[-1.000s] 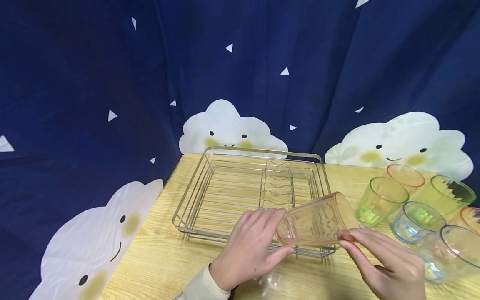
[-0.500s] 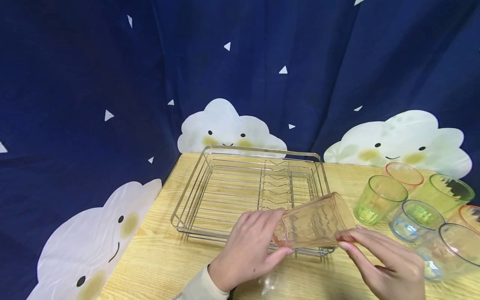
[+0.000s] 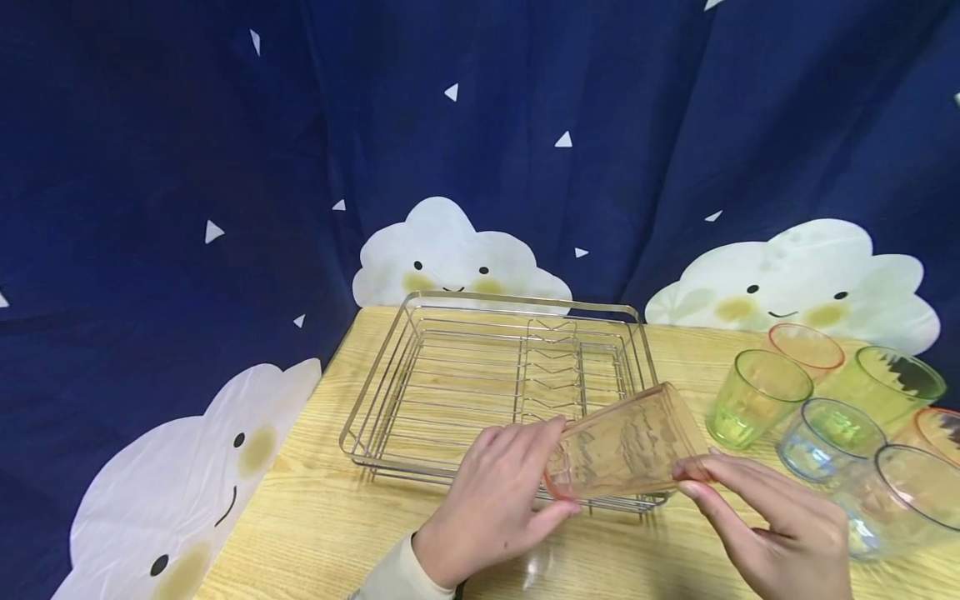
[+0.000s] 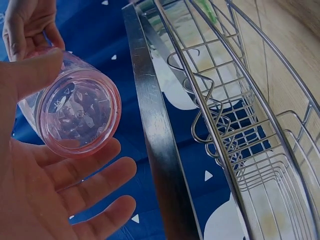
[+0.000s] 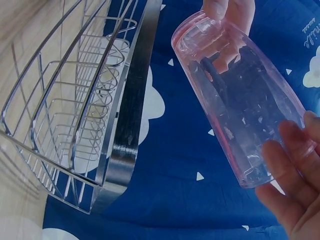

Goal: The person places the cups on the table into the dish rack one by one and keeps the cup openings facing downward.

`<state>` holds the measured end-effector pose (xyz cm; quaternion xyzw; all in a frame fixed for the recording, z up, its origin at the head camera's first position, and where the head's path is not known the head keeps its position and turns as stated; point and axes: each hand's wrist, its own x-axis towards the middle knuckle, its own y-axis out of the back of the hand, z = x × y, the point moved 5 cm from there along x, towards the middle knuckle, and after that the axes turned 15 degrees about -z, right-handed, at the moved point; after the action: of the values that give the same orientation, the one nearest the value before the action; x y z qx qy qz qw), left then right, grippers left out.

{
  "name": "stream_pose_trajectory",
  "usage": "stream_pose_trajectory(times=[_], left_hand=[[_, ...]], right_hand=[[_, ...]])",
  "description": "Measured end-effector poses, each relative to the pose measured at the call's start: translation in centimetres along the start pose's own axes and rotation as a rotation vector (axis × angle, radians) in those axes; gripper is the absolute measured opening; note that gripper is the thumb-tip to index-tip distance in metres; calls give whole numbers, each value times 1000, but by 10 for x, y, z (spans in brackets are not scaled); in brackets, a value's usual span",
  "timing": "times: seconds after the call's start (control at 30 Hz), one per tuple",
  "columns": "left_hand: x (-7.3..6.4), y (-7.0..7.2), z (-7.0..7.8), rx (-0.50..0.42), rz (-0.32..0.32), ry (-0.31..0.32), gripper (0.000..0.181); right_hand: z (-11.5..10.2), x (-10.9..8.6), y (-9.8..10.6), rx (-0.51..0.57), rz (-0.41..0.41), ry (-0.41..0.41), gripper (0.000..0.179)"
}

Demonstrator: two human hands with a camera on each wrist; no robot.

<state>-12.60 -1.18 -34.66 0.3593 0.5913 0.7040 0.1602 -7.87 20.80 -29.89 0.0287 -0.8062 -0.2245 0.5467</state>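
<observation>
A clear orange-pink plastic tumbler (image 3: 618,450) is held on its side above the near right corner of a wire dish rack (image 3: 450,467). My left hand (image 3: 498,500) grips its base end, with the thumb on one side and the fingers on the other. At the mouth end, my right hand (image 3: 776,521) pinches the rim between thumb and fingers. The left wrist view looks straight onto the round base (image 4: 79,114). In the right wrist view the tumbler's side wall (image 5: 240,100) stretches between both hands, and the rack's metal band (image 5: 132,100) runs beside it.
Several coloured tumblers stand upright at the right: a green one (image 3: 757,404), a blue one (image 3: 825,446) and a red-rimmed one (image 3: 806,350) among them. The wooden table (image 3: 300,500) meets a dark blue curtain (image 3: 480,125) with clouds behind the rack.
The tumbler has turned slightly, its base end dipping a little and its mouth facing less toward the camera. Both hands keep their hold. The head view has shifted slightly.
</observation>
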Motion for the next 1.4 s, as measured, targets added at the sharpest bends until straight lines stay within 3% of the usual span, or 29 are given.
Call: stream_pose_trajectory(times=[0.13, 0.27, 0.4, 0.57, 0.7, 0.9, 1.13, 1.4], left_hand=[[-1, -1, 0, -7, 2, -4, 85], [-1, -1, 1, 1, 14, -8, 84], [-2, -2, 2, -4, 21, -9, 81], [-4, 1, -2, -57, 34, 2, 79], [-5, 6, -7, -126, 60, -16, 80], [-7, 14, -12, -198, 114, -75, 82], [-8, 21, -13, -219, 150, -82, 81], [-7, 25, -11, -220, 189, -118, 81]], right_hand=[[-3, 4, -1, 19, 5, 24, 17], [-4, 5, 0, -36, -14, -14, 22], [1, -1, 3, -125, -81, -107, 27], [10, -10, 2, -242, -220, -281, 12], [13, -12, 1, -332, -312, -369, 35], [18, -10, -2, -344, -338, -372, 40], [23, -14, -2, -327, -346, -419, 38], [30, -17, -4, -315, -332, -357, 41]])
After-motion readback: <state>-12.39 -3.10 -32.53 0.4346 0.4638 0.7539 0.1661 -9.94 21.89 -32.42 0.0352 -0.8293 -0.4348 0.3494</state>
